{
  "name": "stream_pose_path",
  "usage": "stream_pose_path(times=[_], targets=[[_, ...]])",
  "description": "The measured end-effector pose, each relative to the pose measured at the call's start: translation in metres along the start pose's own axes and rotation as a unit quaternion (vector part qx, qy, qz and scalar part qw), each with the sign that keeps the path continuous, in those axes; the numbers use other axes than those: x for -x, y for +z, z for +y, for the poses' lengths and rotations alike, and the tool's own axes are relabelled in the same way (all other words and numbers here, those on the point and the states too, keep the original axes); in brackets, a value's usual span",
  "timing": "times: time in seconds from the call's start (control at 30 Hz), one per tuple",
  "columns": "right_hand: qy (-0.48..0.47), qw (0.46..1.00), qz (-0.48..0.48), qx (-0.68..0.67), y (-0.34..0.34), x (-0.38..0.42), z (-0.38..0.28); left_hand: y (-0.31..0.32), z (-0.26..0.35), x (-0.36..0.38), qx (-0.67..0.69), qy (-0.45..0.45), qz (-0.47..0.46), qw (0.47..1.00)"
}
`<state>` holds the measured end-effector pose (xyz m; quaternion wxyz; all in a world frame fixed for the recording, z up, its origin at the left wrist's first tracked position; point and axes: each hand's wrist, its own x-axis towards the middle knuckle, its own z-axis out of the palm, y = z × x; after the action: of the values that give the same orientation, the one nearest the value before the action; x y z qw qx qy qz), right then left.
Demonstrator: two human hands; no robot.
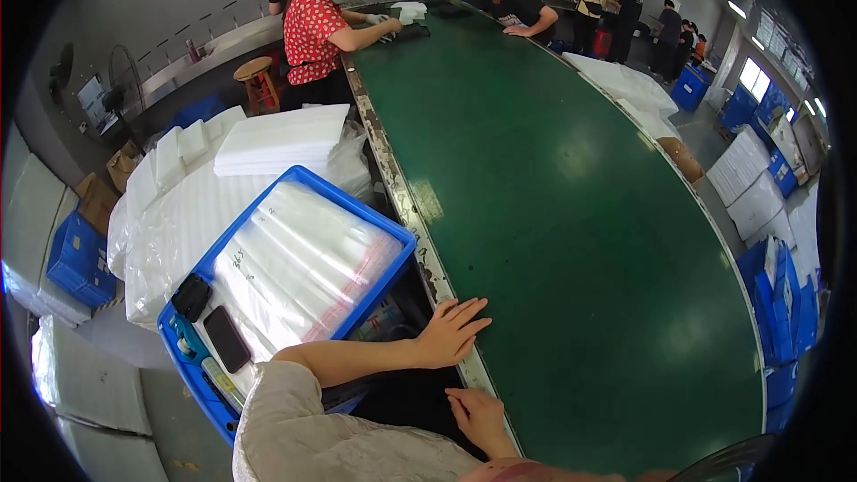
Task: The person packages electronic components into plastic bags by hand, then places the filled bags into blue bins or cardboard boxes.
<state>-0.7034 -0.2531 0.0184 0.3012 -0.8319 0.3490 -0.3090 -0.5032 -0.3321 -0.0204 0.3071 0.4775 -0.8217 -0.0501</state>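
My left hand [453,334] lies on the metal edge of the green conveyor belt [571,214], its fingers spread and reaching onto the belt surface. Nothing is in it. Closer to my body, my right hand [482,419] rests on the same edge, fingers loosely bent over the rim and apart, with no object visible in them. Beside my left forearm stands a blue tray [406,245] with a stack of clear plastic bags [295,250]. A black phone [227,339] and a teal tape dispenser [187,339] lie at the tray's near end.
White foam sheets [281,138] are piled behind the tray. Along the belt's far left a person in a red patterned top [312,36] handles a dark item; another person in black [518,9] leans over the far right. Blue crates [692,87] and wrapped stacks stand rightward.
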Motion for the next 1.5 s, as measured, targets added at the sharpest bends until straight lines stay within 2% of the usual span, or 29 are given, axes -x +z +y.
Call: stream_pose_path(times=[0.17,0.2,0.27,0.3,0.4,0.57,0.97,1.3,1.5], targets=[[-0.02,1.0,0.005,0.007,0.002,0.0,0.003,0.003,-0.003,0.001,0.002,0.0,0.02,1.0],[-0.013,1.0,-0.019,0.001,0.003,0.0,0.003,0.004,-0.003,0.002,0.011,-0.024,0.019,0.999],[-0.022,1.0,0.004,0.003,0.005,-0.002,0.004,0.006,-0.006,0.002,0.009,0.005,0.035,0.999],[-0.018,1.0,-0.014,-0.003,0.006,-0.001,0.004,0.007,-0.006,0.004,0.013,-0.014,0.034,0.999],[-0.012,1.0,-0.008,0.0,0.008,-0.001,0.006,0.008,-0.007,0.004,0.01,0.015,0.053,0.998],[0.015,1.0,-0.027,-0.001,0.008,-0.001,0.005,0.007,-0.007,0.004,0.02,0.01,0.053,0.998],[-0.008,1.0,-0.017,-0.014,0.009,-0.002,0.006,0.008,-0.007,0.004,0.015,0.01,0.058,0.998],[0.013,0.999,-0.04,-0.014,0.005,0.001,0.002,0.01,-0.005,0.009,0.024,0.009,0.056,0.998],[-0.014,1.0,-0.001,-0.004,0.005,0.0,0.007,0.005,-0.004,0.003,0.011,0.02,0.041,0.999]])
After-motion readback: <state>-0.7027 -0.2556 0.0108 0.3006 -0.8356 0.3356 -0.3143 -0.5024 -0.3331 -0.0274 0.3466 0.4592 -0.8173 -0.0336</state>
